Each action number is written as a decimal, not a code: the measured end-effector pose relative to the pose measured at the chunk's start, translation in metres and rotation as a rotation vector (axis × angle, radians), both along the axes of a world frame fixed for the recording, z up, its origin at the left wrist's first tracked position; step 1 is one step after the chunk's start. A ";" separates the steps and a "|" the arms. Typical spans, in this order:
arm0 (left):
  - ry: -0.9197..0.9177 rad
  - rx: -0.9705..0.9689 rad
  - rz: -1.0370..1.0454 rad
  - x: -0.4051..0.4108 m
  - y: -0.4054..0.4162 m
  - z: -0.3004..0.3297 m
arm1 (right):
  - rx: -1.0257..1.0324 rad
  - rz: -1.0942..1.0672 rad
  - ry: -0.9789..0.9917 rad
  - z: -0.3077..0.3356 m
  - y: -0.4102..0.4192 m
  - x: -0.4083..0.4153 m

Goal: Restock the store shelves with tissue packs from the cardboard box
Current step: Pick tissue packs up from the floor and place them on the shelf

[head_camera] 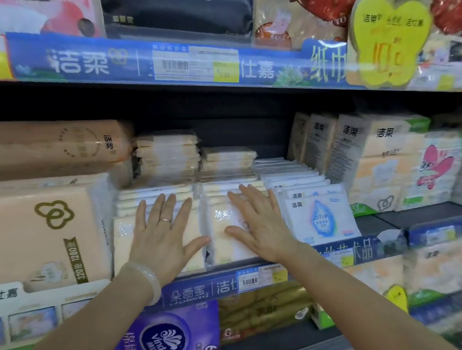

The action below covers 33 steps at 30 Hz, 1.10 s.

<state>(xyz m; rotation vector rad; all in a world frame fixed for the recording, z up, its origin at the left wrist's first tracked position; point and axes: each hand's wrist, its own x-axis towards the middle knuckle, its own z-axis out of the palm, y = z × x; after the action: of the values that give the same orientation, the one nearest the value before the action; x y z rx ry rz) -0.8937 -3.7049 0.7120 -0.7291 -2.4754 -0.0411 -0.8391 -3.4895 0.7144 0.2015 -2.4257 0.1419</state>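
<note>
A middle shelf with a blue price strip along its front edge carries rows of tissue packs. At its left end stands a large peach multipack, and toward its right end stand tall cream bundles. Between them, at the front edge, two stacks of flat cream tissue packs lean back side by side. The left stack lies under the left hand, and the right stack, printed with a white logo, lies under the right hand. A row of white packs with a blue drop stands just beside the right hand. Both hands are flat and spread wide, fingers straight, palms pressing the front faces of the packs; neither grips anything. The left wrist wears a pale bangle, and a ring sits on one left finger. On the shelf below, near the left forearm, lies a purple pack.
</note>
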 end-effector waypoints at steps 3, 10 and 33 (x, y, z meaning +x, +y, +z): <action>0.015 0.054 -0.043 0.007 0.002 0.004 | -0.239 -0.076 0.173 0.011 0.037 0.012; 0.025 0.010 -0.164 0.020 0.034 0.007 | -0.139 -0.348 -0.134 -0.002 0.143 0.046; -0.100 -0.214 -0.224 0.042 0.206 0.040 | -0.595 -0.255 0.027 -0.010 0.151 0.042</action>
<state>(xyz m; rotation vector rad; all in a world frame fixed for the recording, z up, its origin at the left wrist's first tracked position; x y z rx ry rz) -0.8520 -3.4986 0.7521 -1.1185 -2.5055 0.1091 -0.7968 -3.3383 0.7043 -0.3686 -2.2451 0.7202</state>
